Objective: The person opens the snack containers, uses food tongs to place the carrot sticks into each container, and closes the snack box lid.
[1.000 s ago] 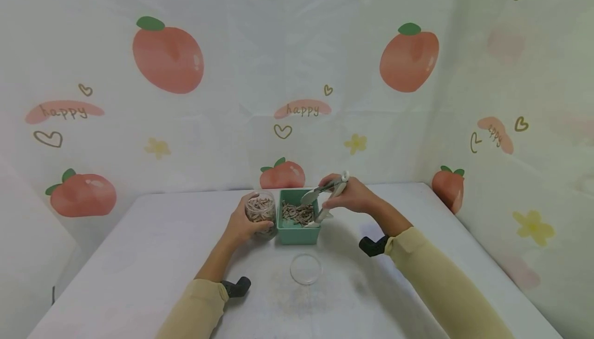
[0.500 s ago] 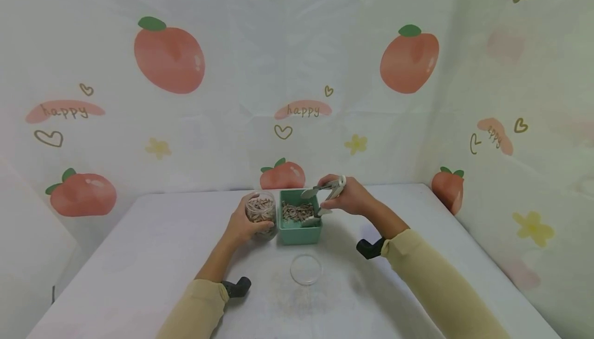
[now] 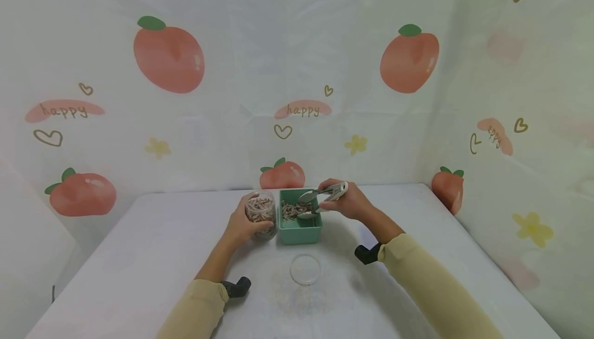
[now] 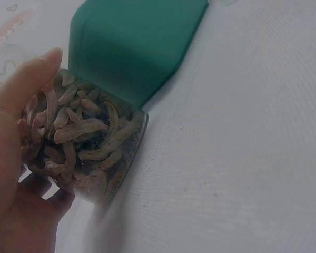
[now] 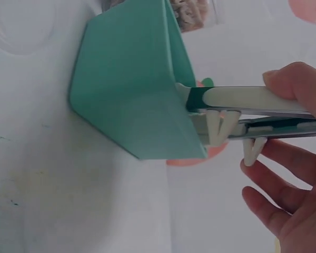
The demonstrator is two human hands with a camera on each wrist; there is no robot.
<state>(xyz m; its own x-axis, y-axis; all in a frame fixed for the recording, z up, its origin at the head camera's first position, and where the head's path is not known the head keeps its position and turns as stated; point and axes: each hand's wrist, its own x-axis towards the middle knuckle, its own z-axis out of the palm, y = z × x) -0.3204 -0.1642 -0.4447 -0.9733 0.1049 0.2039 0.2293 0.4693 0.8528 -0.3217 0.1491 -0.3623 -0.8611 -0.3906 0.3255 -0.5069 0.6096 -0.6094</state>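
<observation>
Both arms reach from the near side toward the far middle, the hands apart. The left forearm (image 3: 215, 261) slants far and right, bare beyond its beige sleeve (image 3: 195, 305); the left hand (image 3: 243, 224) is curved in a grip, the left thumb (image 4: 29, 79) extended along one side and the left fingers (image 4: 63, 200) wrapping round the other. The right forearm (image 3: 380, 223) angles far and left, likewise bare past its cuff. The right hand (image 3: 347, 204) grips too, the right thumb (image 5: 295, 79) opposing bent, spread right fingers (image 5: 276, 184).
</observation>
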